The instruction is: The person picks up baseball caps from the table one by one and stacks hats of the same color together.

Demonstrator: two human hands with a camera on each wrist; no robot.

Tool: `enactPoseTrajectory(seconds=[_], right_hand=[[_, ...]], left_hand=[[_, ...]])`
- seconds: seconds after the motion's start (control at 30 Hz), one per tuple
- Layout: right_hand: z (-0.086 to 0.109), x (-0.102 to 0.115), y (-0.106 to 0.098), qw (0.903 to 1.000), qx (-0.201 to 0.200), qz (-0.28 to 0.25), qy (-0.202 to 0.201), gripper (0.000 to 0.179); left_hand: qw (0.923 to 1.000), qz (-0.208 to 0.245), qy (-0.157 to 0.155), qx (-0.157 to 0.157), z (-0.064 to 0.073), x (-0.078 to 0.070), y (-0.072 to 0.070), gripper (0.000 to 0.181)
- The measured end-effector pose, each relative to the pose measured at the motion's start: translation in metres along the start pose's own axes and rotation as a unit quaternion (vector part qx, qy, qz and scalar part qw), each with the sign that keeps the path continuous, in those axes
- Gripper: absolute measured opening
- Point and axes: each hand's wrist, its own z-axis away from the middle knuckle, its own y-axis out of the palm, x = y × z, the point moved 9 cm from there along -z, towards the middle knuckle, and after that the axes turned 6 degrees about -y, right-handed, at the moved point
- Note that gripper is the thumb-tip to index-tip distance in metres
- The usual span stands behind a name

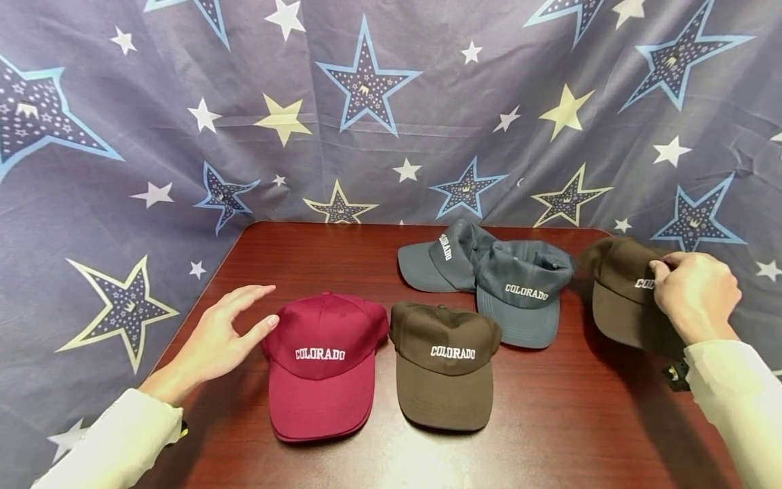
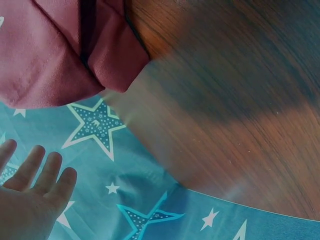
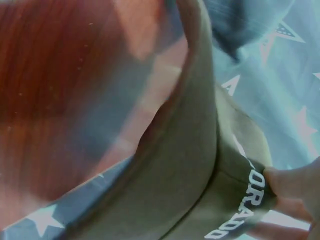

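Observation:
In the head view my right hand (image 1: pixel 699 295) pinches the front of a brown baseball cap (image 1: pixel 620 299) at the table's right edge, thumb over its COLORADO lettering. The right wrist view shows that cap's brim (image 3: pixel 165 170) tilted, with the thumb (image 3: pixel 290 182) on the crown. My left hand (image 1: pixel 220 333) hovers just left of a maroon cap (image 1: pixel 324 367), fingers spread and holding nothing. Next to the maroon cap sits a second brown cap (image 1: pixel 446 380), brim toward me. Behind it are two grey-blue caps, one (image 1: pixel 522 292) overlapping the other (image 1: pixel 430 265).
The caps lie on a reddish-brown wooden table (image 1: pixel 318 258) with rounded far corners. A grey-blue cloth (image 1: pixel 330 163) printed with stars hangs behind the table and down both sides.

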Motion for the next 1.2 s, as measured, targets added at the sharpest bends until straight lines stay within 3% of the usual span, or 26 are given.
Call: enactPoseTrajectory(seconds=[0.3,0.6,1.0,1.2], right_hand=[[0.007,0.025,-0.026,0.9996,-0.021,-0.017,-0.013,0.039],[0.025,0.074,-0.043,0.9937,-0.06,-0.047,-0.082,0.036],[0.05,0.121,-0.057,0.974,-0.131,-0.093,-0.16,0.023],[0.064,0.148,-0.061,0.957,-0.16,-0.12,-0.21,0.016]], left_hand=[[1.0,0.004,0.002,0.0,-0.001,-0.004,-0.002,0.056],[0.9999,0.008,0.008,-0.003,-0.002,-0.005,-0.001,0.056],[1.0,0.003,0.003,0.001,-0.002,-0.005,0.001,0.056],[1.0,0.004,0.004,0.001,-0.002,-0.004,0.001,0.056]])
